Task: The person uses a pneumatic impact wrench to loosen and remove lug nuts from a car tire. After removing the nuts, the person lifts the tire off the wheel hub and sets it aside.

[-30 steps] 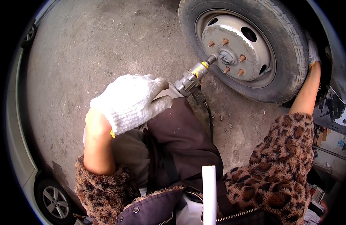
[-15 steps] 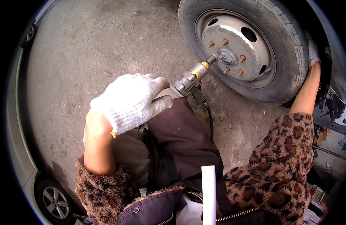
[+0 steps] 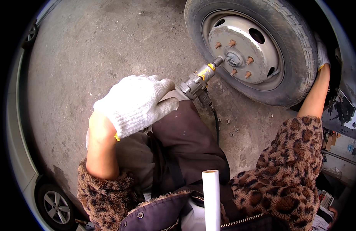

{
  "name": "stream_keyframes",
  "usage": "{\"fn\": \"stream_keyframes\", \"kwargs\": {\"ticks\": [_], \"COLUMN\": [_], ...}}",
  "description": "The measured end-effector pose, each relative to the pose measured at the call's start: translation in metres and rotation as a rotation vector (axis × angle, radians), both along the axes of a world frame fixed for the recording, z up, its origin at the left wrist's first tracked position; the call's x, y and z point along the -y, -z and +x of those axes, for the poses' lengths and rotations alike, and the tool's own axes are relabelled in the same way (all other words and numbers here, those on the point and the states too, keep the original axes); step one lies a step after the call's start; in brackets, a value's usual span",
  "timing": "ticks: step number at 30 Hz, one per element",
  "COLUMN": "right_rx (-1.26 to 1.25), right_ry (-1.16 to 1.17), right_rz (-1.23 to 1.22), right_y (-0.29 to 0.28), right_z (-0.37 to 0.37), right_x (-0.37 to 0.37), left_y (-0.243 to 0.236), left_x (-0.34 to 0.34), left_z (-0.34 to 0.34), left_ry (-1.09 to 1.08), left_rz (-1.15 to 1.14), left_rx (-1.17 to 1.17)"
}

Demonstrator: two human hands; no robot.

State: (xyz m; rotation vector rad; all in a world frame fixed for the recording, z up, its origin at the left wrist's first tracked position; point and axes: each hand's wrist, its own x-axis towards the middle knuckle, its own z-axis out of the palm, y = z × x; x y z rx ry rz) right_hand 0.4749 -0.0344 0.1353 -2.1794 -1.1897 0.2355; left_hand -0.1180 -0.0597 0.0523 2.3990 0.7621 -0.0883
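Observation:
My left hand (image 3: 137, 102), in a white knitted glove, hovers over or rests on my bent leg; its visible thumb and finger are apart, with nothing seen between them. Just beyond it, beside my knee, is a grey impact wrench (image 3: 196, 82) with yellow marks, its socket (image 3: 218, 61) pointing at the wheel. A worn tyre (image 3: 297, 73) on a steel rim (image 3: 268, 29) stands ahead, several rusty studs (image 3: 249, 60) sticking out bare around its hub (image 3: 233, 58). My right hand (image 3: 322, 56), gloved too, reaches behind the tyre's right side; its fingers are hidden.
Several lug nuts (image 3: 227, 121) lie on the concrete floor (image 3: 89, 50) near a black hose (image 3: 217, 127). A car body panel (image 3: 345, 96) borders the right. Another car (image 3: 29, 154) stands at the left. Close to the camera, a white tube (image 3: 212, 200) juts up.
The white tube at the bottom has shifted slightly left and its end now shows. Both hands, the wrench and the wheel look almost unchanged.

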Motion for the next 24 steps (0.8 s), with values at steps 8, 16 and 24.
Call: {"fn": "stream_keyframes", "kwargs": {"ticks": [8,16,24], "right_rx": [0.014,-0.031,-0.046], "right_ry": [0.005,-0.009,0.003], "right_rz": [0.012,0.057,0.055], "right_y": [0.001,0.002,-0.002], "right_z": [0.006,-0.010,-0.006], "right_x": [0.008,0.001,0.008], "left_y": [-0.018,-0.022,-0.023], "left_x": [-0.003,0.039,0.063], "left_z": [0.004,0.010,0.043], "left_ry": [-0.133,-0.046,-0.248], "left_rz": [-0.345,-1.430,-1.458], "left_rx": [0.526,1.340,1.412]}}
